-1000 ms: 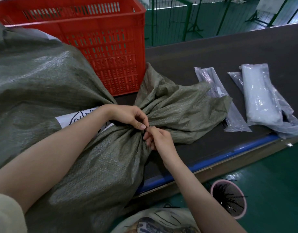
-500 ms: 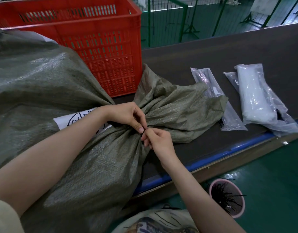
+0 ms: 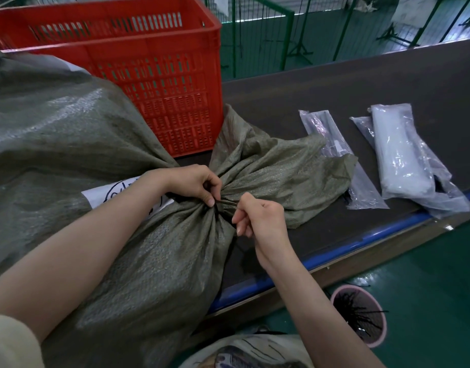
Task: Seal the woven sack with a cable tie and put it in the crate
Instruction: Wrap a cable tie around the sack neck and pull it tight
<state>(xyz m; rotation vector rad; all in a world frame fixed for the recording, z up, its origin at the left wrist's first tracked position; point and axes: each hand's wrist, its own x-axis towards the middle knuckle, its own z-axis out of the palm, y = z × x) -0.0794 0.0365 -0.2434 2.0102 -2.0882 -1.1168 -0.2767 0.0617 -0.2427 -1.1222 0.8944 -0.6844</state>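
Sack (image 3: 101,160) lies lengthwise along table (image 3: 334,83), gathered neck rightward.

Two clear plastic packets lie on the dark table (image 3: 361,83): a slim packet (image 3: 342,160) beside a fuller white packet (image 3: 403,152), near the table's blue edge (image 3: 361,243). Below it, on the green floor (image 3: 440,282), stands a pink bin (image 3: 379,338) holding black strips. Green railings (image 3: 289,30) stand beyond the table.

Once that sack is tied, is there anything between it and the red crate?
Nothing visible stands between them. The woven sack already lies against the near side of the red crate, whose open top shows nothing inside from this angle. Both hands, left hand and right hand, are at the gathered neck.
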